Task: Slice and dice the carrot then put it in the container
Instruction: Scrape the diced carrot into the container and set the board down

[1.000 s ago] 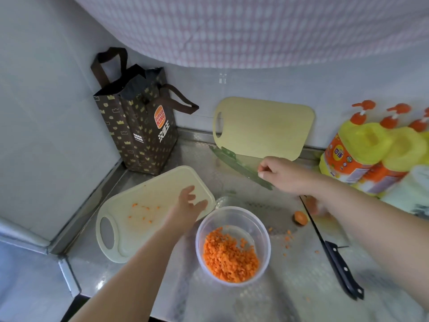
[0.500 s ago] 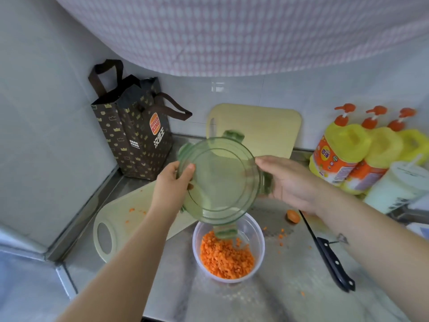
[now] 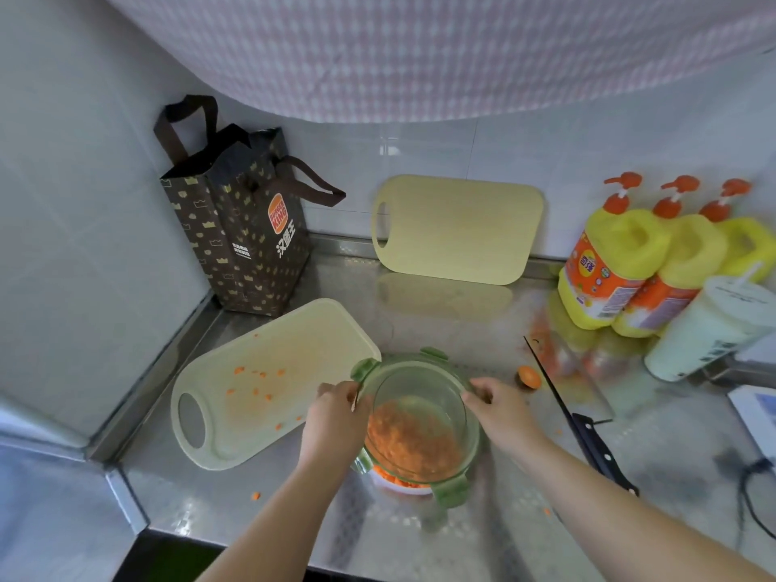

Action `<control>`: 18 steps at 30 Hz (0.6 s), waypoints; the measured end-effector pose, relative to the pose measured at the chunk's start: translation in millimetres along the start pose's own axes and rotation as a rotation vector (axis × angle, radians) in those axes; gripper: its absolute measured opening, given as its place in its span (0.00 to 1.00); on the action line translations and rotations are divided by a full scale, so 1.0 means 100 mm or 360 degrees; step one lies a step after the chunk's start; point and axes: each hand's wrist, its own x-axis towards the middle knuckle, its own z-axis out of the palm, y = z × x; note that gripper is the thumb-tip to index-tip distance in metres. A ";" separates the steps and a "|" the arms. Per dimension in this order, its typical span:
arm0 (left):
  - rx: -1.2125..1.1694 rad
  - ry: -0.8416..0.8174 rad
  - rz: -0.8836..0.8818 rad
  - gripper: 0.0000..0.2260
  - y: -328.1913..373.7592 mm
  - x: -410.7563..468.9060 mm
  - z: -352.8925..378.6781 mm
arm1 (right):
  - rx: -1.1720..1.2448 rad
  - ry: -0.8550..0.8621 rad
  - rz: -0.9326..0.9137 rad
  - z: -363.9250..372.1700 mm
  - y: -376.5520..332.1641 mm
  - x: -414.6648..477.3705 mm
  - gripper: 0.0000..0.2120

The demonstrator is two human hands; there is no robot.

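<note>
Head view, lower centre: dicing looks done, diced carrot (image 3: 394,479) is in the container (image 3: 401,488) on the counter. Lid step in hand: left hand (image 3: 336,417) and right hand (image 3: 499,407) grip opposite edges of the green lid (image 3: 420,384), fingers curled on its rim. The lid is tilted over the container, apparently not seated. Next: level it, press down, snap clips. Knife (image 3: 588,438) at right, cutting board (image 3: 273,384) at left.

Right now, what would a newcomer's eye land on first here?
Centre front, the left hand and right hand hold a clear green-clipped lid over the container of diced carrot. Left of it lies a cutting board dotted with carrot bits; right of it a black-handled knife beside a carrot end.
</note>
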 end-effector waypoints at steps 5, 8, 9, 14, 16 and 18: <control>-0.0154 -0.0003 -0.0087 0.11 -0.06 -0.05 -0.03 | -0.0018 -0.0078 0.0047 0.04 0.01 -0.02 0.12; -0.0232 0.0015 -0.0120 0.10 -0.08 -0.05 -0.04 | 0.0035 -0.0115 0.0052 0.03 0.00 -0.02 0.12; -0.0251 0.0018 -0.0138 0.10 -0.09 -0.04 -0.04 | 0.0046 -0.0120 0.0052 0.03 0.00 -0.02 0.12; -0.0398 0.0032 -0.0226 0.13 -0.16 -0.04 -0.01 | 0.0119 -0.0147 0.0049 0.07 0.06 -0.01 0.11; -0.0418 0.0001 -0.0245 0.17 -0.16 -0.03 0.01 | 0.0142 -0.0130 0.0025 0.10 0.09 0.00 0.10; -0.0354 -0.0031 -0.0194 0.23 -0.13 -0.05 0.02 | 0.0095 -0.0129 -0.0071 0.13 0.07 -0.03 0.12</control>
